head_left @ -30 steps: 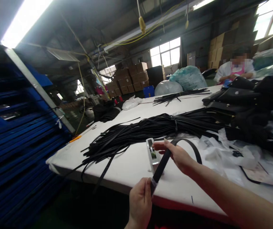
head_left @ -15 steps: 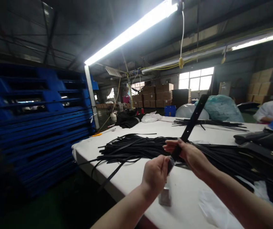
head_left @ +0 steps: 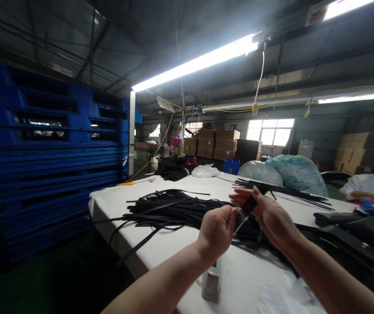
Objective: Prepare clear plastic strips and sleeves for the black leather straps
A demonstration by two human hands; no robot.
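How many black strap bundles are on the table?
2: the large bundle across the front; the small bundle farther back, to the right. Others may be hidden.

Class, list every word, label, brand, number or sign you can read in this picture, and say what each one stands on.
None: no text can be read anywhere.
Cardboard boxes at the back: small pale patches, perhaps labels, too small to read.
Black strap being held: no lettering can be made out.
Blue pallets: no lettering can be made out.
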